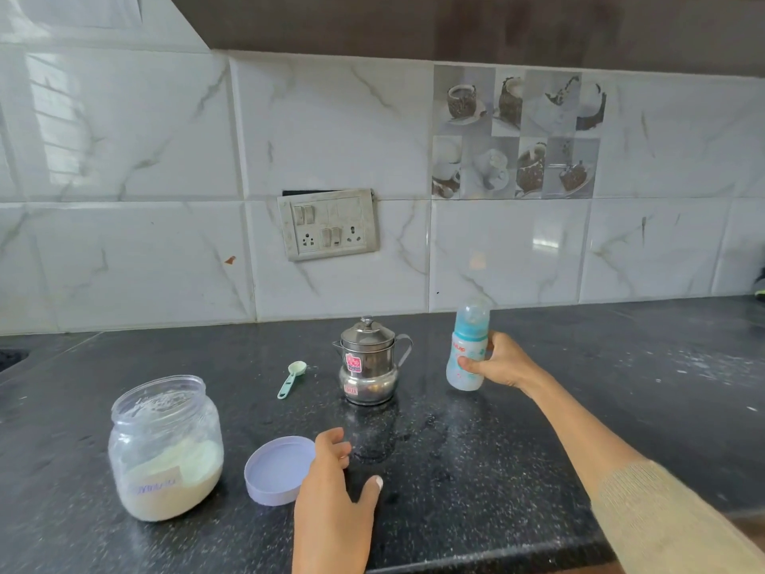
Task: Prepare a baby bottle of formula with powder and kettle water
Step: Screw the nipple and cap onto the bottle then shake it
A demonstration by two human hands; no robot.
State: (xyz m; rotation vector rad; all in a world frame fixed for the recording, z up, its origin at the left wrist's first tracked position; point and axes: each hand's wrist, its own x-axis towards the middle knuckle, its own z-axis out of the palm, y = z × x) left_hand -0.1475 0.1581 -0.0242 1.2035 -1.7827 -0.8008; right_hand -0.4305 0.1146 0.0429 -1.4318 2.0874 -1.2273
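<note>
The fingers and thumb of the right hand (503,364) are curled around the baby bottle (467,354) and grip it at its lower half. The bottle is tilted a little and held just above the black speckled counter (517,449), at the far right of the group of things. It has a blue collar, a clear cap over the teat, and red writing on its side that is too blurred to read.

The left hand (335,490) holds nothing; its fingers are loosely curled and relaxed, the thumb spread to the right. It is at the near edge of the counter, just beside one round lilac lid (275,470) that lies with its open side up.

To the left of the lid stands one clear jar (165,447), open, with pale powder in its lower part and a faint blue label I cannot read. Farther back lies one mint green measuring spoon (292,379). Right of the spoon stands one small steel kettle (368,362) with its lid on and two red and pink stickers, not readable.

On the tiled wall there is one switch plate (329,223) with two sockets.
</note>
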